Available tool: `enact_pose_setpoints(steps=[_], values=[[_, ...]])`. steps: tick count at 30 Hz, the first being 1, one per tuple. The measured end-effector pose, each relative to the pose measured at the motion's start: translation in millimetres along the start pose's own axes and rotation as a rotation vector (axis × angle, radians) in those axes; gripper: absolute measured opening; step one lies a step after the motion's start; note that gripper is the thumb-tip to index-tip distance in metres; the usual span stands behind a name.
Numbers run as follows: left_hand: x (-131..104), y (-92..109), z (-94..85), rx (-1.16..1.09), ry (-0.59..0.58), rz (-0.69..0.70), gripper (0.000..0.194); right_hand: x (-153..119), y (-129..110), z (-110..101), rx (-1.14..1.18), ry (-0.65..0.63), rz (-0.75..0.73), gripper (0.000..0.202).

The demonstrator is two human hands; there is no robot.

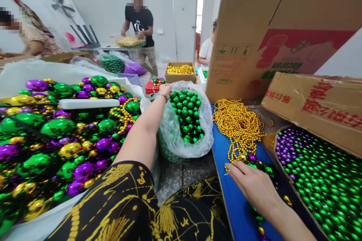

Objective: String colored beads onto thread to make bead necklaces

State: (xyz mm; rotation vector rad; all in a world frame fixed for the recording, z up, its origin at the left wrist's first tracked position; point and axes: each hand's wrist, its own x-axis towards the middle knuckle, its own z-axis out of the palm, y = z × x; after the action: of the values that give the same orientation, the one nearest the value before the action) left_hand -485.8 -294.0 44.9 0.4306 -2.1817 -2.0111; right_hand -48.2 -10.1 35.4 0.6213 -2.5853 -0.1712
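Observation:
My left hand point(165, 90), wearing a bracelet, reaches forward to the far left rim of a clear plastic bag of green beads point(186, 115). Its fingers look curled; what they hold, if anything, is hidden. Just beyond it, small multicoloured beads point(158, 80) lie on a red container point(151, 87). My right hand point(251, 182) is over a blue board point(223, 147), its fingertips closed on the near end of a gold bead strand point(227, 168). A heap of gold bead strands point(237, 120) lies just beyond. Green, purple and gold beads point(260, 163) show partly beneath this hand.
Left, a white sack point(25, 69) holds shiny mixed beads; a white bar point(89, 104) lies over them. Right stand a box of green and purple beads point(325, 180) and a tall carton point(243, 15). Behind, a person point(140, 19) carries a bag; gold beads fill a box point(180, 77).

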Motion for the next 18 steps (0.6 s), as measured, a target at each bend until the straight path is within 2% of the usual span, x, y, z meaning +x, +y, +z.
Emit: enact_pose_setpoints(steps=[9,18], values=[[-13,-5,-1.0,-0.012,-0.006,-0.026,0.021,5,-3,2,0.045,0.062,-0.048,0.032],[-13,-25,18.3,0.023,-0.091,-0.033,0.025,19,-1,20,0.066,0.089,-0.134,0.038]])
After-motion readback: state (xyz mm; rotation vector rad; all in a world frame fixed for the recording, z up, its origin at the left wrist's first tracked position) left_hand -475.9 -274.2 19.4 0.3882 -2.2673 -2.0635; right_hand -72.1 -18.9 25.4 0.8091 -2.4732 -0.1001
